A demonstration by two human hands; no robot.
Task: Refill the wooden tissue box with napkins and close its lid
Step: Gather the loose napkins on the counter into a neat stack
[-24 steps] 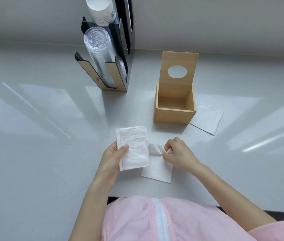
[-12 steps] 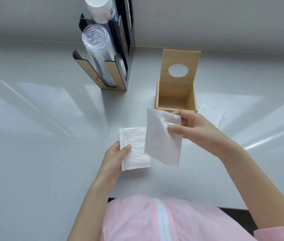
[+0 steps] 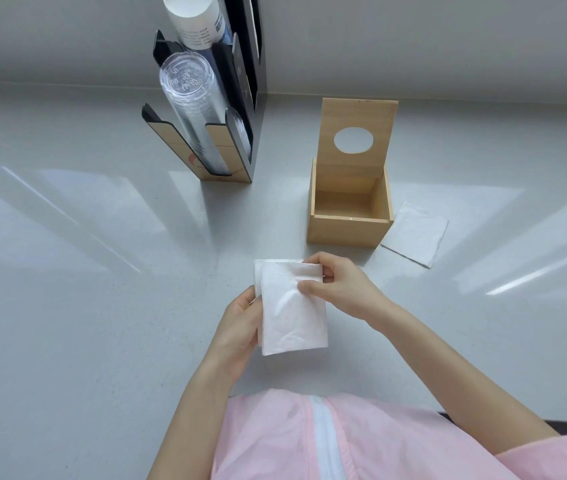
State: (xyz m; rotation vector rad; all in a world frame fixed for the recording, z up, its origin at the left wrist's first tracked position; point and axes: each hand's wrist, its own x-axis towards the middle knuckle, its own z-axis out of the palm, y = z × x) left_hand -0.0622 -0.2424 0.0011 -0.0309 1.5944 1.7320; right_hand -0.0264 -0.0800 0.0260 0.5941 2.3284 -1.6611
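The wooden tissue box (image 3: 347, 230) stands open and looks empty, its lid (image 3: 358, 114) with a round hole tilted up at the back. In front of it I hold a stack of white napkins (image 3: 292, 317) above the counter. My left hand (image 3: 240, 323) grips the stack from its left edge. My right hand (image 3: 341, 289) pinches the top napkin at its upper right corner, laying it on the stack. One more white napkin (image 3: 415, 233) lies flat on the counter, right of the box.
A black and wood cup dispenser (image 3: 226, 147) with clear plastic cups (image 3: 192, 109) and a white paper cup stack (image 3: 195, 19) stands at the back left of the box. The pale counter (image 3: 84, 271) meets a wall behind. My pink garment (image 3: 310, 441) is at the bottom.
My right hand lifted a loose napkin from the counter, then brought it left and down onto the stack held in my left hand.
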